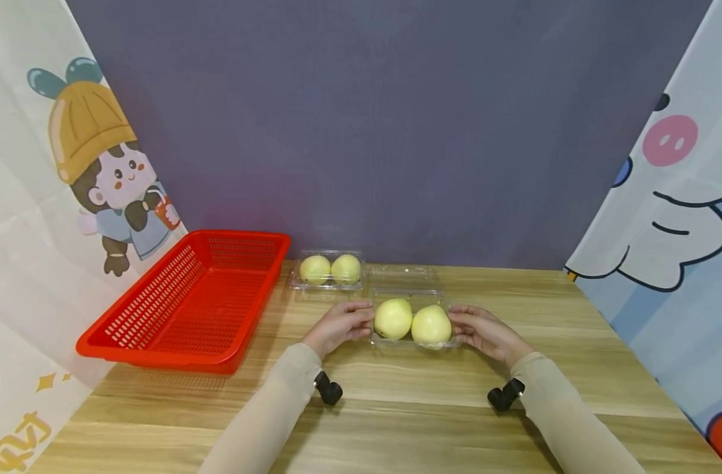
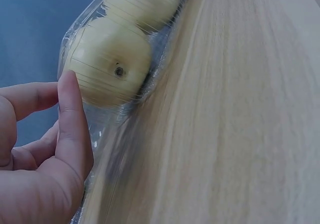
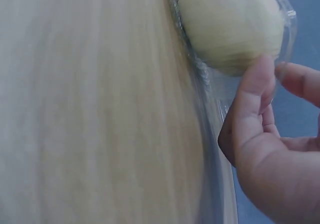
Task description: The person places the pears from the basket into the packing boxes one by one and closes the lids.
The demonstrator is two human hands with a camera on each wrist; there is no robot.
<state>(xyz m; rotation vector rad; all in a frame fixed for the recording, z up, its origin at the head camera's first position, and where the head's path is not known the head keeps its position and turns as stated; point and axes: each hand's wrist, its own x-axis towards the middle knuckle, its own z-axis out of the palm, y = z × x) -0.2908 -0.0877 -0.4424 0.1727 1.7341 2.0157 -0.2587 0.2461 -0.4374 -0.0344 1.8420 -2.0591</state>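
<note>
Two pale yellow pears (image 1: 393, 319) sit side by side in a clear plastic clamshell box (image 1: 390, 343), whose lid (image 1: 403, 280) is folded back behind them. My left hand (image 1: 339, 326) pinches the box's left edge between thumb and fingers. At the opposite end, my right hand (image 1: 485, 332) grips the right edge the same way. The left wrist view shows a pear (image 2: 107, 59) close beside the fingertips, behind the clear wall. In the right wrist view, thumb and finger meet at the box rim next to the other pear (image 3: 230, 29).
Behind and to the left stands a second clear box (image 1: 327, 287) with two pears (image 1: 345, 270), its lid apparently down. A red perforated plastic basket (image 1: 218, 299) occupies the left of the wooden table (image 1: 408, 421). A grey backdrop (image 1: 361, 131) rises at the table's far edge.
</note>
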